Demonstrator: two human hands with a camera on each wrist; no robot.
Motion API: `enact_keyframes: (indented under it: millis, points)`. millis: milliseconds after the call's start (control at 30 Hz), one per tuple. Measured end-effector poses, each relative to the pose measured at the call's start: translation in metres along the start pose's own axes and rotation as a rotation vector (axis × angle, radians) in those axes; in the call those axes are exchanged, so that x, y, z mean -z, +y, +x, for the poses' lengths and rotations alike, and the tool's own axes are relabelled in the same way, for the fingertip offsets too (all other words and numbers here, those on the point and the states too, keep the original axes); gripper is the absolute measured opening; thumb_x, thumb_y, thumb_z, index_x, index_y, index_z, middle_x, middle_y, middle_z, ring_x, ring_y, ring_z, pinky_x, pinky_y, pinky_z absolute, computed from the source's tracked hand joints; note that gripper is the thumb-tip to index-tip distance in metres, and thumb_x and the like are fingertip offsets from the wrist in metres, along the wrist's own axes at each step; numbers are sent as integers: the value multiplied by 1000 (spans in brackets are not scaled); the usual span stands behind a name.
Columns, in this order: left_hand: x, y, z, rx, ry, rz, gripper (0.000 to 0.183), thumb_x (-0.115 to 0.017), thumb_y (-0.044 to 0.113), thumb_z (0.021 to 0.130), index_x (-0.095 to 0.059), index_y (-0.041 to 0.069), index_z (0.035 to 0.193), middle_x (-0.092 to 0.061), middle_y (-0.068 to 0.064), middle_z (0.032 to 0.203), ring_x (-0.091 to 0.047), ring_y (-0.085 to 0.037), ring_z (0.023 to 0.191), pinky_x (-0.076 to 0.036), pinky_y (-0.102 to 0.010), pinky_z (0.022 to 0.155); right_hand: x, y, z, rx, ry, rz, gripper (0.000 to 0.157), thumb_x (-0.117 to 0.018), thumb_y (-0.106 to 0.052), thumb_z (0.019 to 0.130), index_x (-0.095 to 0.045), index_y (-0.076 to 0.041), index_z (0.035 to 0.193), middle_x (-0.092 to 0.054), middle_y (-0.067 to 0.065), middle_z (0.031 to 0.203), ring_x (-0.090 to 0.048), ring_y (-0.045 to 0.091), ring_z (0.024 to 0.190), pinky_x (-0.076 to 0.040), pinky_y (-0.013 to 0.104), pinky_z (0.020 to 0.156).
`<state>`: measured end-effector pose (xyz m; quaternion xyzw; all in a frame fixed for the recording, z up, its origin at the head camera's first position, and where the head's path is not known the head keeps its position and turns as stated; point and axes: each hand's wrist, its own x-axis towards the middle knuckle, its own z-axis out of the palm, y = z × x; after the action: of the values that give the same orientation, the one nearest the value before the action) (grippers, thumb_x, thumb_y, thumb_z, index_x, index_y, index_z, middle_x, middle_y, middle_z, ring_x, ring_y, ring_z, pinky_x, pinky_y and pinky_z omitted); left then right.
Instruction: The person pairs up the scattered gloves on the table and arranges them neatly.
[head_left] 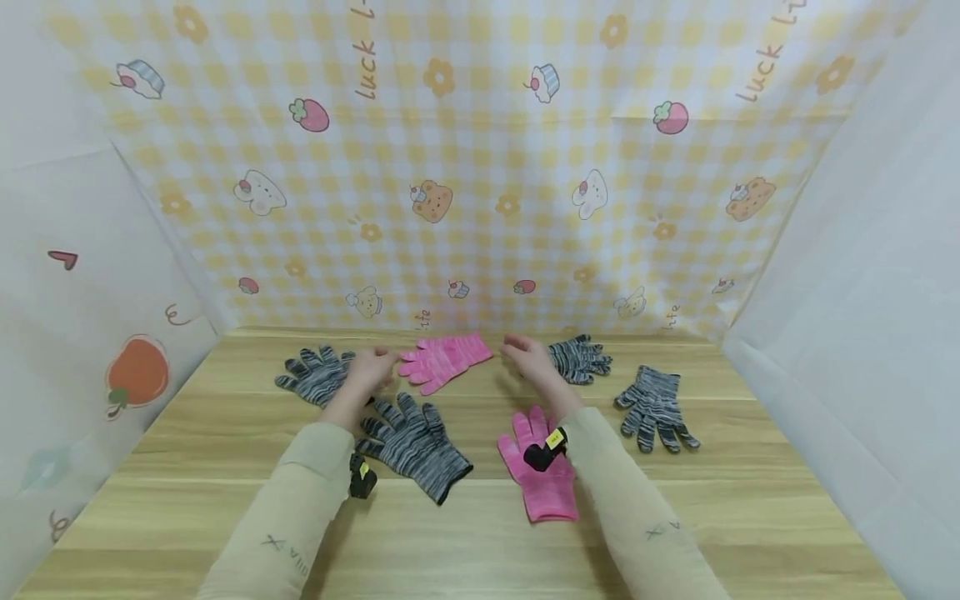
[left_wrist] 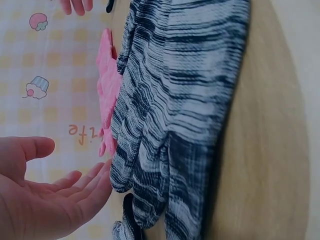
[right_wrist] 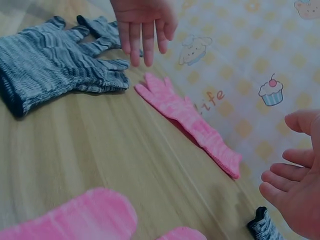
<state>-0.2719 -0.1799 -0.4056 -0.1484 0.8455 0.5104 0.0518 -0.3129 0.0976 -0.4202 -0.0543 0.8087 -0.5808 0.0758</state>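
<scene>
My left hand (head_left: pixel 371 372) is held with fingers extended at the fingertips of the far pink glove (head_left: pixel 444 362), with nothing in its grasp. It overlaps the back left grey striped glove (head_left: pixel 318 375) in the head view. On the pink glove's other side, my right hand (head_left: pixel 527 357) is held with fingers loosely extended and an empty palm. A grey striped glove (head_left: pixel 581 360) lies just right of it. Under my right forearm is the near pink glove (head_left: pixel 542 475), partly covered. Another grey striped glove (head_left: pixel 416 446) lies beside my left wrist.
A further grey striped glove (head_left: pixel 656 410) lies at the right on the wooden table (head_left: pixel 480 550). A yellow checked cloth (head_left: pixel 480 250) hangs behind the table, and white sheets (head_left: pixel 855 250) stand at both sides. Small black cameras (head_left: pixel 363 477) are strapped to both wrists.
</scene>
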Motion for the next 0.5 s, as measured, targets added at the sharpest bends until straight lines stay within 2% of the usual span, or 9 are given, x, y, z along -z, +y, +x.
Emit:
enact_keyframes:
  millis: [100, 233, 500]
  points:
    - [-1, 1, 2, 27, 0, -26, 53, -48, 25, 98, -38, -6, 140, -51, -25, 121, -60, -34, 99, -53, -38, 79, -4, 1, 4, -30, -2, 44, 55, -55, -26, 97, -41, 1, 142, -44, 18, 142, -45, 33, 125, -37, 43, 104]
    - [-1, 1, 5, 69, -5, -64, 53, -46, 22, 98, -36, -6, 142, -49, -26, 125, -59, -35, 103, -52, -39, 84, -11, 2, 10, -81, -45, 130, 58, -52, -25, 99, -33, 3, 145, -35, 21, 147, -38, 37, 131, -36, 43, 106]
    - [-2, -2, 17, 143, -49, -179, 55, -46, 25, 98, -34, -3, 144, -49, -29, 130, -56, -36, 110, -50, -40, 89, -16, 0, 12, -162, -86, 282, 61, -49, -22, 101, -22, 5, 148, -21, 23, 153, -24, 35, 139, -25, 42, 112]
